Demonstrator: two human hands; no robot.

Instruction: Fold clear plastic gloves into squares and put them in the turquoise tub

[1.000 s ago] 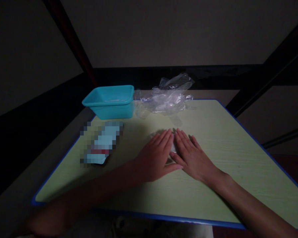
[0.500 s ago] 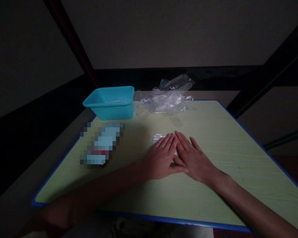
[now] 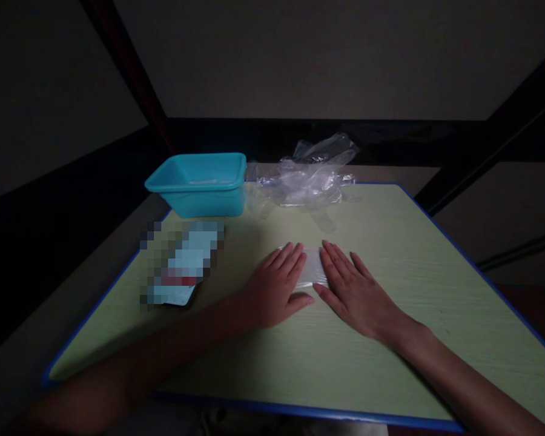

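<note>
A small piece of clear, folded plastic [image 3: 312,268] lies flat on the table, its two ends covered by my hands. My left hand [image 3: 275,284] rests palm down on its left end, fingers stretched out and thumb pointing right. On the right end lies my right hand [image 3: 354,287], also flat, with its fingers extended. A gap between the hands shows the middle of the plastic. Farther back sits a loose heap of clear plastic gloves [image 3: 306,181].
A turquoise plastic basket [image 3: 204,203] stands at the back left of the pale table [image 3: 418,254], which has a blue edge. In front of the basket lies a phone-like flat object [image 3: 188,263], blurred by pixels. A wall rises behind the table.
My left hand has slid left, away from my right hand, uncovering the middle of the plastic. My right hand has stayed nearly where it was.
</note>
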